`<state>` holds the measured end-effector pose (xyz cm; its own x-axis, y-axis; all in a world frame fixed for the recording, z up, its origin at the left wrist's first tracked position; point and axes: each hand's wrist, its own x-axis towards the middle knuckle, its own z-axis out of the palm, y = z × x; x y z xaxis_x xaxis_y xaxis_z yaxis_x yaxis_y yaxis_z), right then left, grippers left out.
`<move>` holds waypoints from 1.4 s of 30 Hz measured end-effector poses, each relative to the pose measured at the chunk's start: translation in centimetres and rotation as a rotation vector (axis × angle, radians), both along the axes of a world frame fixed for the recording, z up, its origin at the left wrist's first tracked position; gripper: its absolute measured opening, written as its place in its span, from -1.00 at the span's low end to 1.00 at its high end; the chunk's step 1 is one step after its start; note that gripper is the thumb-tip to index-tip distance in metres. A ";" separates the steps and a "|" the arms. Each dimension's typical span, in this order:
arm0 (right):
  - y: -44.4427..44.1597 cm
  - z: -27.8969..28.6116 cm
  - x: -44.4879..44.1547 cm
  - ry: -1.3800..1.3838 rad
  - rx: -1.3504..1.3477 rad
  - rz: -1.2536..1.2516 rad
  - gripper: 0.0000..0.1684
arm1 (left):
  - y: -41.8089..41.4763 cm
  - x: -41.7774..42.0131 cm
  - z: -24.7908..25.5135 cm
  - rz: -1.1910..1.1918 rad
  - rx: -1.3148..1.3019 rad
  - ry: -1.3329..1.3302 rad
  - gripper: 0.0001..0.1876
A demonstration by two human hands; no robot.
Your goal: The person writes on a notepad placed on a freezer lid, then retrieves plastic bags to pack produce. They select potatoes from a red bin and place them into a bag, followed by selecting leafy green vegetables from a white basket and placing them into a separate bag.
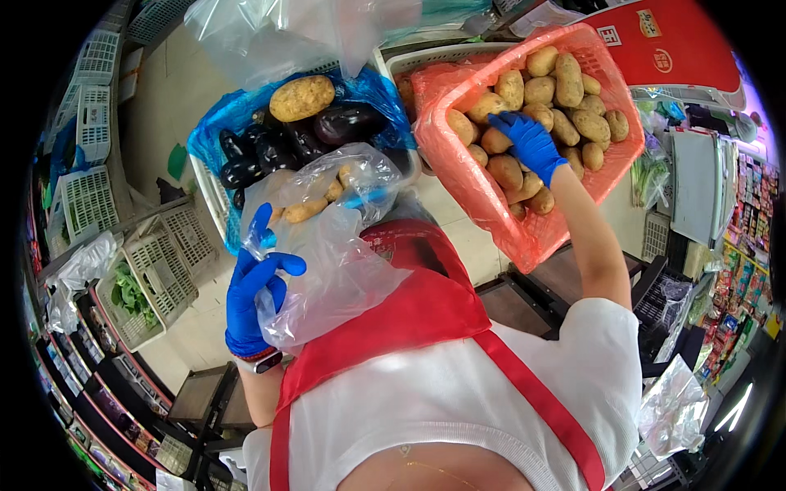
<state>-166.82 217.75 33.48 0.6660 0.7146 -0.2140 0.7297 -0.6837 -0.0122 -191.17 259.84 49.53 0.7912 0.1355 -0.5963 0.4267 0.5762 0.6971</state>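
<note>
My left hand (pixel 255 288), in a blue glove, grips the gathered edge of a clear plastic bag (pixel 350 245) in front of the red apron. Several small potatoes (pixel 307 210) lie in the bag. My right hand (pixel 528 141), also gloved in blue, rests with its fingers on potatoes in a basket lined with red plastic (pixel 528 251); whether it grips one is hard to tell. Beyond the bag, a blue-lined white basket (pixel 209 184) holds dark eggplants (pixel 270 150), with one large potato (pixel 302 98) lying on top of them.
Clear plastic bags (pixel 295 37) hang over the far side of the eggplant basket. To the left stands a plastic crate (pixel 138 301) with leafy greens. A red board (pixel 669 49) lies beyond the potato basket at the right. Dark racks (pixel 516 307) stand below that basket.
</note>
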 end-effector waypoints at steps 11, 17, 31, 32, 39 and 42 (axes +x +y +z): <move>0.8 2.7 -4.2 0.375 0.842 -0.707 -0.37 | 1.3 -1.0 -0.5 0.025 -0.175 -0.069 -0.30; 17.3 9.9 -11.2 0.690 0.901 -0.334 -0.36 | 1.1 -0.7 0.2 -0.068 -0.163 -0.032 -0.30; -3.1 -1.4 0.0 0.008 0.481 -0.920 0.09 | 0.1 -0.3 -0.3 0.045 0.044 0.001 -0.35; -3.3 -1.8 0.2 -0.089 0.483 -0.890 0.09 | -0.4 -0.1 0.0 0.054 0.054 0.018 -0.35; 3.9 -1.5 -0.9 0.483 0.867 -0.822 -0.34 | -1.1 -0.2 -0.9 0.052 0.042 0.009 -0.37; 8.0 -3.4 -1.0 0.541 0.622 -0.554 -0.19 | -1.9 0.6 -0.4 0.049 0.073 0.008 -0.38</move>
